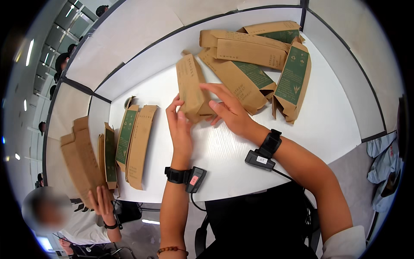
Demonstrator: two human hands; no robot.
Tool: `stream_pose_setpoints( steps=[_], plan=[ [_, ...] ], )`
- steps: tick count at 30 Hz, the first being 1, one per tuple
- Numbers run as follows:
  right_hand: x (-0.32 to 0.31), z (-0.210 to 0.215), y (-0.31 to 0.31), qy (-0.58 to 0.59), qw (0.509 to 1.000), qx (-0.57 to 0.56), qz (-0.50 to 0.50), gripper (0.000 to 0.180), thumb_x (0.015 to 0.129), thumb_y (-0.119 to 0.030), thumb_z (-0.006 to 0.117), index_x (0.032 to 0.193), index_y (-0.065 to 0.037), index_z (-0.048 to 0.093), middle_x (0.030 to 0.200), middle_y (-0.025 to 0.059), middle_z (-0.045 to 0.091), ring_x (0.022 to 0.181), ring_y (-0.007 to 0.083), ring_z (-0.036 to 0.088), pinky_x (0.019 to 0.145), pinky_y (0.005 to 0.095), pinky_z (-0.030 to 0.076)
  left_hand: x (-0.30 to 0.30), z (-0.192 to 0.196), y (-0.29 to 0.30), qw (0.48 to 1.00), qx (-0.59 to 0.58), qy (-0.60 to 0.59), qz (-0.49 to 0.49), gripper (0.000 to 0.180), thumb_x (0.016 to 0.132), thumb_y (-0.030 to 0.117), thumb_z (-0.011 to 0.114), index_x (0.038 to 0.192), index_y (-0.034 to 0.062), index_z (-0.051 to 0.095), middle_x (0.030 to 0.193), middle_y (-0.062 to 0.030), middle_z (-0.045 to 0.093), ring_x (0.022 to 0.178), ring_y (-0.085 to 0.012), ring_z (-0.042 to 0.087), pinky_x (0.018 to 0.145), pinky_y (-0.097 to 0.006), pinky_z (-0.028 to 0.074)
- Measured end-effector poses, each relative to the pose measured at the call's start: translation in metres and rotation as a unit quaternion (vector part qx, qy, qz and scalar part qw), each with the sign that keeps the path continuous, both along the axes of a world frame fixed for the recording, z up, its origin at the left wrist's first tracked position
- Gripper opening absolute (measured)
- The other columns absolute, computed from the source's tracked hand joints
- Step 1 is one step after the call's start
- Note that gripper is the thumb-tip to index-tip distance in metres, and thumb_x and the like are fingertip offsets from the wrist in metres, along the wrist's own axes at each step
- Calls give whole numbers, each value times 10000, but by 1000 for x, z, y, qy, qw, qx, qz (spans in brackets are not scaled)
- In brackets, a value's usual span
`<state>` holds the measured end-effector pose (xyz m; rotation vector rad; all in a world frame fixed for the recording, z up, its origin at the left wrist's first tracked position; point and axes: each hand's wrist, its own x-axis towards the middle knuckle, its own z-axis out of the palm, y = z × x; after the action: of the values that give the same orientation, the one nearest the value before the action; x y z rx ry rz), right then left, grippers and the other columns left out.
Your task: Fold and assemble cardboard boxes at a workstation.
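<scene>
A: Entry, head view. Both grips work one brown kraft-paper carton (pixel 191 88), a long flat-sided box, tilted, its near end low over the white bench (pixel 224 151).

B: State of each grip?

A: Left hand (pixel 180 125) is part closed on the carton's near end, thumb and fingers pinching the lower left corner. Right hand (pixel 228 110) lies against the carton's right face, fingers long and nearly flat, thumb under the lower edge. Both touch it; neither wraps fully round.

B: Surroundings, relative to the grip?

A: Beyond and to the right of the grip, a loose pile of finished cartons (pixel 254 56): same brown board, green printed panels, some lying across each other. One stands on its side at the far right edge of the pile. The nearest pile carton lies just behind the right fingers, close enough that I cannot tell whether they touch.

B: To the left?

A: Two flat, unfolded carton blanks (pixel 136 140) lie side by side on the bench, well apart from the left grip. Further left another blank (pixel 110 155) leans on edge.

B: Anything crowding?

A: Bench directly beneath the grip is glossy and smooth. A second person's hand (pixel 101 200), lower left, holds its own carton (pixel 82 162), beyond the bench edge. Black wrist straps (pixel 269 144) with small units sit on both forearms.

B: Texture?

A: Matte fibrous board, crisp creases, square corners.
</scene>
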<state>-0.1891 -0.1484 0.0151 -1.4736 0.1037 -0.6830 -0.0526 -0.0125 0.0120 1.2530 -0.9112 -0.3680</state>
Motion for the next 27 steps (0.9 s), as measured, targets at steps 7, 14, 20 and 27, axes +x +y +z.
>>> stream_pose_setpoints(
  steps=[7, 14, 20, 27],
  plan=[
    [13, -8, 0, 87, 992, 28, -86, 471, 999, -248, 675, 1334, -52, 409, 1229, 109, 466, 745, 134, 674, 676, 271, 578, -7, 5, -4, 992, 10, 123, -17, 232, 1053, 164, 550, 1257, 90, 469, 1326, -96, 501, 1242, -193, 518, 1035, -370, 466],
    [13, -15, -4, 107, 991, -1, -83, 413, 961, -190, 724, 1212, -60, 424, 1220, 91, 505, 758, 102, 655, 620, 254, 512, 3, -4, -1, 981, -2, 191, -40, 343, 1035, 177, 555, 1344, 83, 441, 1336, -101, 513, 1224, -211, 546, 1033, -374, 470],
    [25, -16, 3, 9, 997, 36, -64, 427, 927, -151, 757, 1206, -67, 446, 1358, 99, 458, 876, 129, 636, 694, 263, 545, 7, -1, 0, 992, 3, 126, -18, 575, 1002, 165, 636, 1509, 51, 389, 1420, -120, 496, 1262, -244, 549, 1009, -402, 524],
    [12, -12, 0, -20, 998, 49, 30, 283, 1007, -193, 621, 1228, -56, 510, 1497, 128, 418, 1073, 184, 607, 823, 312, 583, -23, 15, 2, 948, 130, -226, 184, 1056, 735, 249, 903, 1564, -3, 298, 1346, -217, 594, 1196, -327, 646, 934, -411, 557]
  ],
)
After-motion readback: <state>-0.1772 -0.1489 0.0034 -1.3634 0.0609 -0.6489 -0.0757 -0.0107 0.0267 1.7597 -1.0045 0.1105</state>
